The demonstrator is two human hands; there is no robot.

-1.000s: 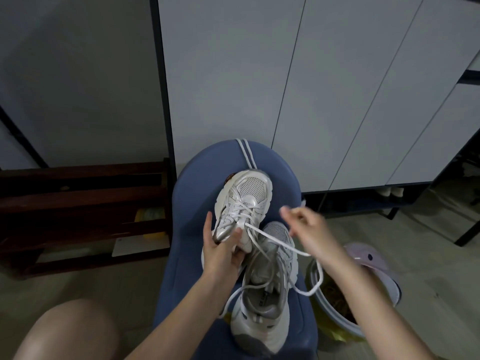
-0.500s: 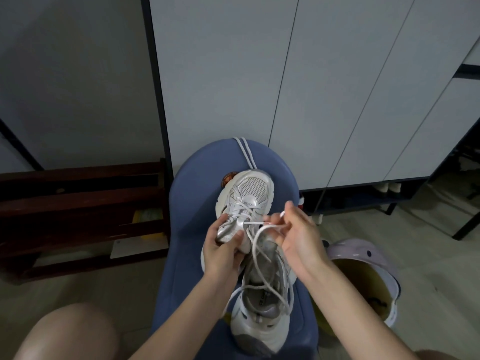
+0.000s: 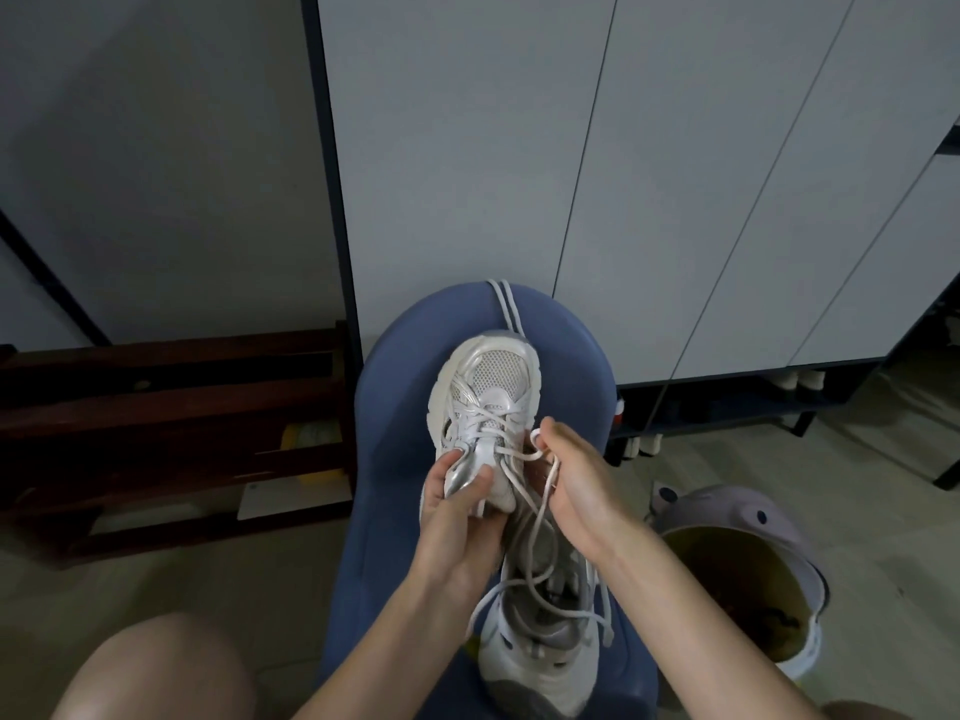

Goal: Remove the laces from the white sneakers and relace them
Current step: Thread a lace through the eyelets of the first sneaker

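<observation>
From the head camera, two white sneakers lie on a blue cushioned seat [image 3: 395, 407] that serves as the surface. The far sneaker [image 3: 493, 397] points its toe away from the person, toward the cabinet, its long axis running from near to far with a slight lean to the left at the heel end. The near sneaker [image 3: 540, 662] lies in line behind it, its long axis also near to far and its opening facing up; which end is its toe I cannot tell.

The left hand [image 3: 457, 517] grips the far sneaker at its heel end, thumb across a silver panel and fingers curled under the side. The right hand [image 3: 576, 485] has its grip closed on a white lace [image 3: 524, 452], pinching it at the fingertips just beside the eyelets on the sneaker's right side. From that pinch the lace runs in loose loops down over the near sneaker and trails onto the seat.

A bare knee [image 3: 150, 667] shows at lower left. Behind the seat stand pale grey cabinet doors [image 3: 467, 148] with a dark frame. A dark wooden rack [image 3: 171, 407] sits on the floor to the left. To the right, a lilac bin [image 3: 727, 511] stands open on the tiled floor [image 3: 857, 485].
</observation>
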